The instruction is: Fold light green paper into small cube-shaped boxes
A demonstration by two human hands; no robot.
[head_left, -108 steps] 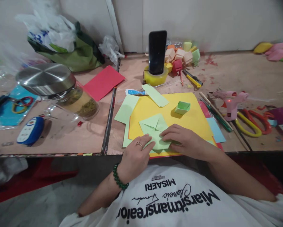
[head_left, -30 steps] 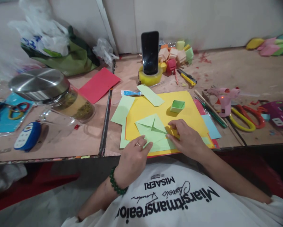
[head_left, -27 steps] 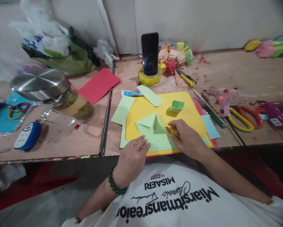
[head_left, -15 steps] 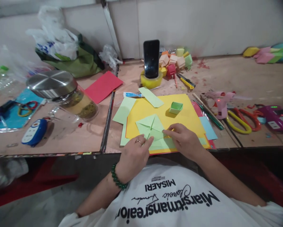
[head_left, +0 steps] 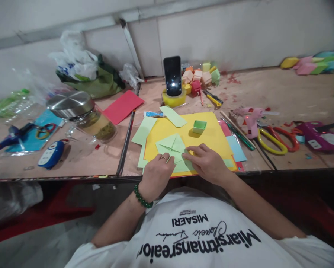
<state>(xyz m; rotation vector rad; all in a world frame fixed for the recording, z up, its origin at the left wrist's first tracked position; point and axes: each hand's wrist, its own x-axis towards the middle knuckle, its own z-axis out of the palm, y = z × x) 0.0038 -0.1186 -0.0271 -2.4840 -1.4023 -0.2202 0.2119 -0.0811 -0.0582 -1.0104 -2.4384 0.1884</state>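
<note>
A light green sheet of origami paper (head_left: 171, 144), its flaps folded in to the centre, lies on the yellow paper (head_left: 153, 145). My left hand (head_left: 158, 172), with a ring and a green bead bracelet, grips its lower left edge between thumb and fingers. At its right corner, my right hand (head_left: 207, 163) pinches the paper between thumb and forefinger. A small open green paper box (head_left: 199, 127) sits just beyond my right hand. Behind the folded sheet lies a pale green paper strip (head_left: 174, 116). More green paper (head_left: 144, 130) sticks out on the left.
A phone (head_left: 172, 76) stands in a yellow tape roll (head_left: 173, 98) behind the papers, beside several folded paper boxes (head_left: 197, 76). To the right are a pink glue gun (head_left: 252, 121) and scissors (head_left: 273, 140). A glass tea jar (head_left: 93, 123) and blue-white cutter-like device (head_left: 51, 154) are left.
The camera view has shifted a little, so the bench appears moved. Both hands stay at the folded green sheet, and its lower right edge now looks slightly more folded over.
</note>
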